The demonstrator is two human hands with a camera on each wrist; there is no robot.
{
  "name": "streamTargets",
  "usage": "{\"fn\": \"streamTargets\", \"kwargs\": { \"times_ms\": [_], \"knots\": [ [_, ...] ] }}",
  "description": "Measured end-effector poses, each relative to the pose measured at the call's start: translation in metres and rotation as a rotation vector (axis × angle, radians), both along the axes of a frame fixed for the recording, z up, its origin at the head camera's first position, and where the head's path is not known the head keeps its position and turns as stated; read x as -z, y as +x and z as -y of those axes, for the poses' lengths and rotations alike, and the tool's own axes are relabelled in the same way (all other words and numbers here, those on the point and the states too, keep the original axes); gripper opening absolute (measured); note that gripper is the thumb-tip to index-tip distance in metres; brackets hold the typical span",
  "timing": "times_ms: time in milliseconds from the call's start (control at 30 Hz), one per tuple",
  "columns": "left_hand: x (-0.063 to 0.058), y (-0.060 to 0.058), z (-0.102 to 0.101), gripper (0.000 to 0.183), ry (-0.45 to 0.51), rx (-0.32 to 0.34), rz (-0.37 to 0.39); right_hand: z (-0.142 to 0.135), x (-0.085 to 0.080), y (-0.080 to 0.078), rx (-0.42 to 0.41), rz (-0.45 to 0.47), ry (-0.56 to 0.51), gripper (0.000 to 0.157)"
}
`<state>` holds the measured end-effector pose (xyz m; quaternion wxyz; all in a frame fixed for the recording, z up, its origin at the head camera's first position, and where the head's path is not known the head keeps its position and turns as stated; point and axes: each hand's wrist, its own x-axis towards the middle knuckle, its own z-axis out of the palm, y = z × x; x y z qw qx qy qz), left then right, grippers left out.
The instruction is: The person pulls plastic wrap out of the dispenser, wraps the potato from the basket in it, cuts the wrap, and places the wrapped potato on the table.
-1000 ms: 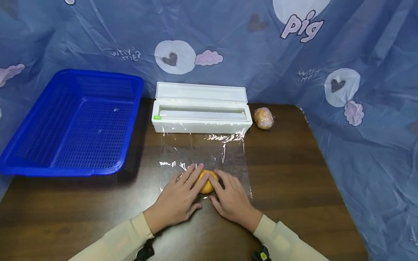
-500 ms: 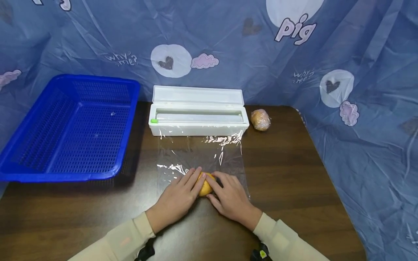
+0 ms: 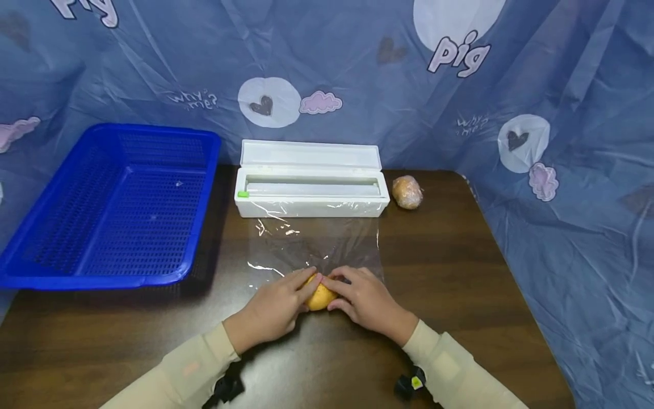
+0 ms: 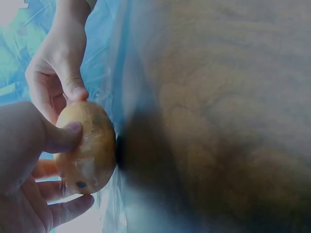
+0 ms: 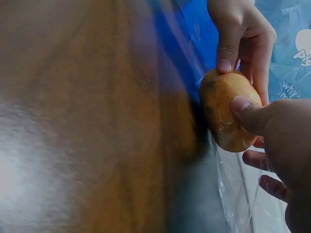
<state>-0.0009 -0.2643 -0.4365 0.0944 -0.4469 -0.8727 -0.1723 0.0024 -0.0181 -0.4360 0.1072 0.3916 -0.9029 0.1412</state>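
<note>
A round, yellow-orange orange [image 3: 321, 296] sits on the near end of a sheet of clear cling film [image 3: 327, 241]. My left hand [image 3: 273, 307] grips it from the left, the thumb [image 4: 68, 136] pressing on its near face and the fingers around its far side. From the right, my right hand [image 3: 370, 301] holds the same fruit between thumb [image 5: 245, 109] and fingers. Film clings to the orange's surface in both wrist views, with loose folds below it. The film runs back to a white dispenser box [image 3: 313, 208] with its lid raised.
A film-wrapped fruit [image 3: 407, 192] lies right of the dispenser. To the left stands a blue perforated plastic basket [image 3: 201, 227]. A printed blue cloth [image 3: 368, 74] hangs behind the dark wooden table [image 3: 449, 318].
My hands have gone from lying flatter over the orange, fingers spread, to gripping its sides. The film's near end has drawn in around the fruit. The head view has shifted slightly.
</note>
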Motion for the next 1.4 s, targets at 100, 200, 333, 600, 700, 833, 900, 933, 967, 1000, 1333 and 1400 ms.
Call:
{"fn": "streamTargets", "kwargs": {
  "times_ms": [100,200,333,600,700,833,900,933,967,1000,1333,1400],
  "knots": [
    [-0.001,-0.001,0.001,0.06,0.017,-0.008,0.042,0.0,0.0,-0.002,0.014,0.071,-0.043,0.05],
    [-0.001,-0.002,0.002,0.059,0.027,-0.011,0.083,0.0,0.001,-0.005,0.019,0.159,-0.099,0.05],
    [-0.003,-0.008,0.003,0.059,0.032,0.001,0.147,0.0,0.001,-0.012,-0.009,0.273,-0.173,0.049],
    [-0.014,-0.032,0.0,0.059,0.078,0.023,0.333,-0.002,-0.002,-0.035,-0.002,0.436,-0.311,0.046],
    [-0.015,-0.038,0.0,0.058,0.08,0.032,0.408,-0.004,-0.002,-0.04,0.004,0.505,-0.32,0.046],
    [-0.016,-0.044,-0.001,0.056,0.08,0.019,0.482,-0.006,-0.001,-0.048,0.027,0.619,-0.331,0.042],
    [-0.017,-0.048,-0.003,0.055,0.081,0.012,0.506,-0.008,-0.001,-0.053,0.034,0.675,-0.352,0.041],
    [-0.018,-0.051,-0.004,0.054,0.082,0.011,0.514,-0.009,-0.001,-0.055,0.032,0.697,-0.365,0.04],
    [-0.018,-0.053,-0.004,0.053,0.083,0.011,0.529,-0.01,-0.001,-0.058,0.03,0.72,-0.379,0.039],
    [-0.019,-0.056,-0.005,0.052,0.08,0.013,0.532,-0.011,-0.001,-0.061,0.026,0.743,-0.396,0.038],
    [-0.022,-0.071,0.0,0.049,0.046,0.053,0.626,-0.026,-0.015,-0.071,0.097,0.815,-0.37,0.033],
    [-0.023,-0.072,0.0,0.049,0.043,0.056,0.637,-0.03,-0.021,-0.073,0.138,0.734,-0.371,0.031]
  ]
}}
